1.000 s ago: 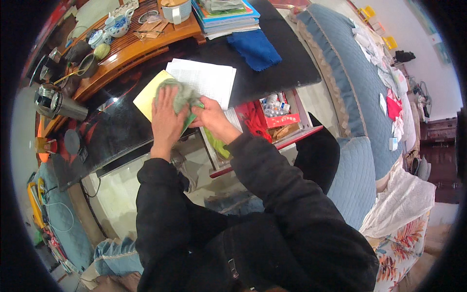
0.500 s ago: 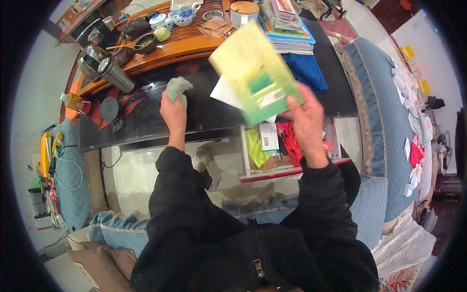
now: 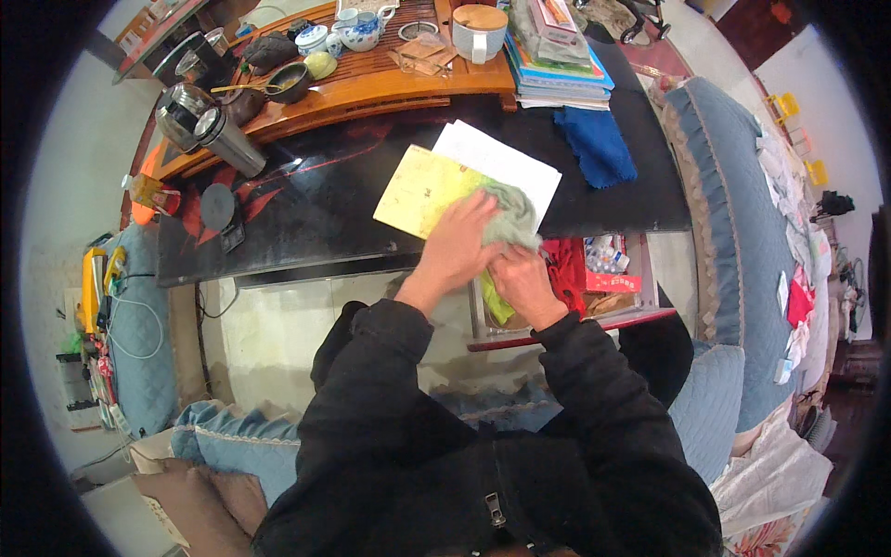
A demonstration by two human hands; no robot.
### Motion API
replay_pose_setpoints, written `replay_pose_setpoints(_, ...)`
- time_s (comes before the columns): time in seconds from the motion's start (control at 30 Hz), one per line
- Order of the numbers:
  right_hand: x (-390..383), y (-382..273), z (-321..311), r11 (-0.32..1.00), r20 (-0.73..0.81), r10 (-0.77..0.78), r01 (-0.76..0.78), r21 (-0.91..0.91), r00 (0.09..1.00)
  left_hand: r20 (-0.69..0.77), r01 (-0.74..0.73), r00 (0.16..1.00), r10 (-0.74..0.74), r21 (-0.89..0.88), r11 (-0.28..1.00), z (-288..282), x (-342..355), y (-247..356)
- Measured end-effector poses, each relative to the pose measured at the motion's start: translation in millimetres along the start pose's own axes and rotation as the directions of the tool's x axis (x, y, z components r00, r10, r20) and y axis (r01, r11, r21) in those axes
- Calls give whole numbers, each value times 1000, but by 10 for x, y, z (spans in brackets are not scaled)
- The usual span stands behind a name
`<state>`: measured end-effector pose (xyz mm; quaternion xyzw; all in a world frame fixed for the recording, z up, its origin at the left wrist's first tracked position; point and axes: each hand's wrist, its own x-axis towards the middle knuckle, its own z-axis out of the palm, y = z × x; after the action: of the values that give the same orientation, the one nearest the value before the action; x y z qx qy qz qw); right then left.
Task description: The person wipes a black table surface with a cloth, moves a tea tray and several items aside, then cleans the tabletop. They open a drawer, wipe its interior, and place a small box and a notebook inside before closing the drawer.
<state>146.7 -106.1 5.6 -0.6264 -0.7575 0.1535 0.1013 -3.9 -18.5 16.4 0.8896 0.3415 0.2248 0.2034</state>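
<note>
A yellow-green booklet (image 3: 415, 193) lies tilted at the front of the black table (image 3: 325, 200), partly over some white sheets of paper (image 3: 506, 153). My left hand (image 3: 455, 243) presses a crumpled grey-green cloth (image 3: 513, 215) against its surface. Close beside it, my right hand (image 3: 527, 286) is closed at the booklet's near right corner, above the drawer. The two hands nearly touch. Cloth and hands hide the booklet's right part, and what the right fingertips touch is partly covered.
Under the table edge an open drawer (image 3: 636, 322) holds red and lime-green items. A blue cloth (image 3: 597, 148) lies right, below a stack of books (image 3: 561, 84). Behind stand a wooden tea tray (image 3: 371, 100), a lidded mug (image 3: 478, 37) and a steel flask (image 3: 229, 144).
The booklet has come down from the air onto the table and white papers. My left hand has moved right with the cloth, onto the booklet. My right hand has lowered toward the drawer.
</note>
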Motion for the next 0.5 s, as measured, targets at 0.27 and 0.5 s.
replay_pose_setpoints(0.27, 33, 53, 55, 971, -438, -200, 236, 30, 877, -418, 585, 781, -464, 231, 777, -341, -30, -992)
replay_pose_setpoints(0.5, 54, 30, 15, 973, -464, -196, 229, 16, 864, -627, 189, 760, -173, -41, 981, -400, -299, -248)
